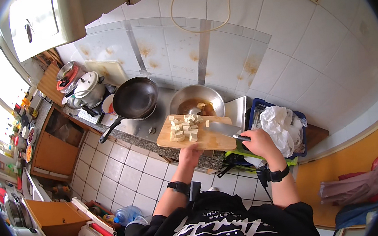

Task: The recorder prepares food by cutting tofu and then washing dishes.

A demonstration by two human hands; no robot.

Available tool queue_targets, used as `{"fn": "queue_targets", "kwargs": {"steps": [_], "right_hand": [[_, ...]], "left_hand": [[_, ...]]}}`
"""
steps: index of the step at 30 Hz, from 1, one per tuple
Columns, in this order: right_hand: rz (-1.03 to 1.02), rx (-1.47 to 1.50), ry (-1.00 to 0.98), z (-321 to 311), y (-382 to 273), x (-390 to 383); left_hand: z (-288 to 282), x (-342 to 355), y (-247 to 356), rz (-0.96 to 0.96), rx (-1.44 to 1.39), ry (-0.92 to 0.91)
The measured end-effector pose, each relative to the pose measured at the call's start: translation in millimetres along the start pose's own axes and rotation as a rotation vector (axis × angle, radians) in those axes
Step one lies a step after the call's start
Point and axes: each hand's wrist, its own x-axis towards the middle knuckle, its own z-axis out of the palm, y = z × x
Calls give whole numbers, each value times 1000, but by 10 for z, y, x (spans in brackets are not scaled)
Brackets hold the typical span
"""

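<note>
A wooden cutting board (209, 141) is held up over the front of the stove by my left hand (190, 155), whose fingers grip its near edge from below. Pale cubes that look like tofu (182, 130) are heaped on its left half. My right hand (259, 143) is closed round the black handle of a kitchen knife (223, 128). The blade lies over the board, right of the cubes, with one cube by its tip. Just beyond the board is a metal pan (216, 98) with brown liquid, a ladle (194, 111) and a few pale pieces; the board hides its near side.
A dark wok (136, 98) sits on the left burner, its handle jutting past the counter edge. Further left stands a pressure cooker (88, 84). A blue basket (254, 108) of white plastic bags (280, 125) is on the right. The tiled wall rises behind the stove.
</note>
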Motion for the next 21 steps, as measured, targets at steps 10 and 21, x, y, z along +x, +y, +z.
{"fn": "queue_targets", "kwargs": {"steps": [10, 21], "right_hand": [[31, 56, -16, 421, -58, 448], [89, 3, 8, 684, 92, 933]], "left_hand": [[126, 35, -20, -17, 30, 74], [278, 73, -41, -13, 30, 57]]}}
